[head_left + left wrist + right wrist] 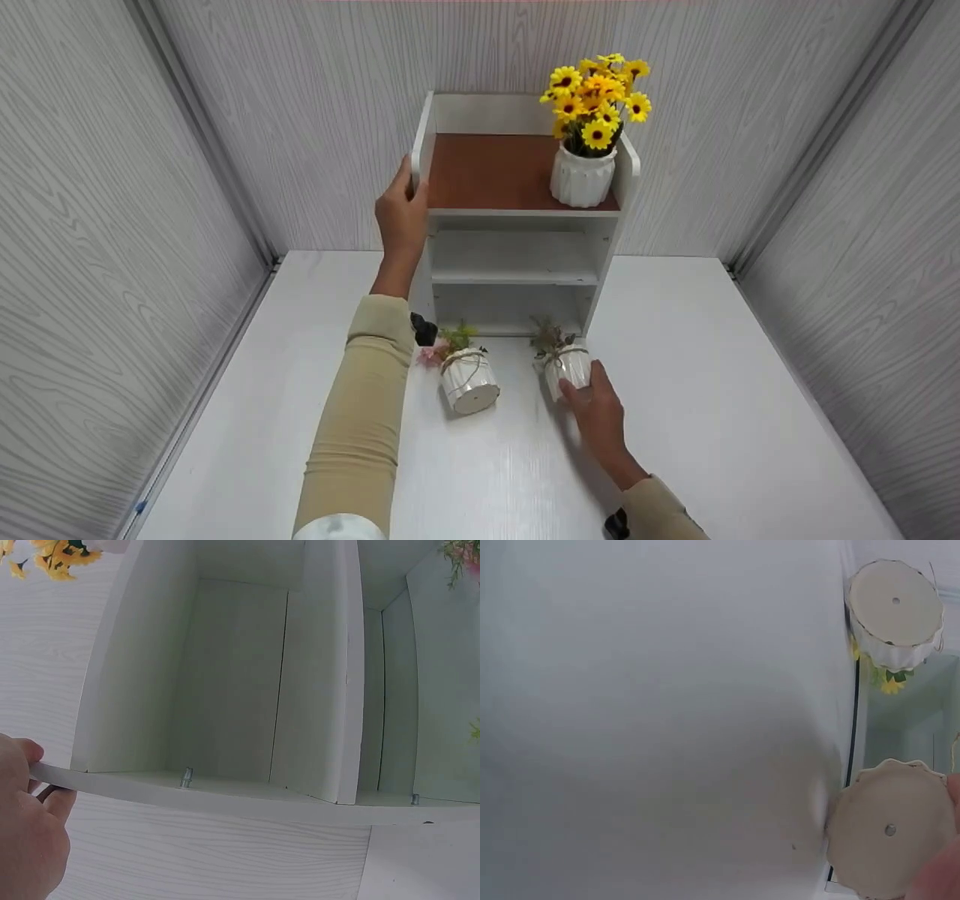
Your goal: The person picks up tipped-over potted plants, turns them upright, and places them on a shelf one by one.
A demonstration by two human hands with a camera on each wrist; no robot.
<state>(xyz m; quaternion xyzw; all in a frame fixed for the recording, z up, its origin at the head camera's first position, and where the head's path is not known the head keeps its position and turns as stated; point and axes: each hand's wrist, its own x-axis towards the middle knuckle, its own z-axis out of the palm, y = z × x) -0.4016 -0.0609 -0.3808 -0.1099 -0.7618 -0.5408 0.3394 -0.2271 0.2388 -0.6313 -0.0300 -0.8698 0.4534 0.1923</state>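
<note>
A white shelf unit (517,255) with a brown top board stands at the back of the table. My left hand (405,199) grips the top front edge of its left side panel (225,795); in the left wrist view my left hand (26,825) pinches that edge. A small white ribbed pot (564,366) tied with twine and holding a dry sprig lies on its side in front of the shelf. My right hand (581,386) holds it at the base, and its round base (889,829) fills the lower right of the right wrist view.
A white vase of yellow flowers (583,176) stands on the right of the top board. A second small pot (469,382) with pink and green sprigs lies on its side left of the first. The white table (712,420) is boxed in by grey wood-grain walls.
</note>
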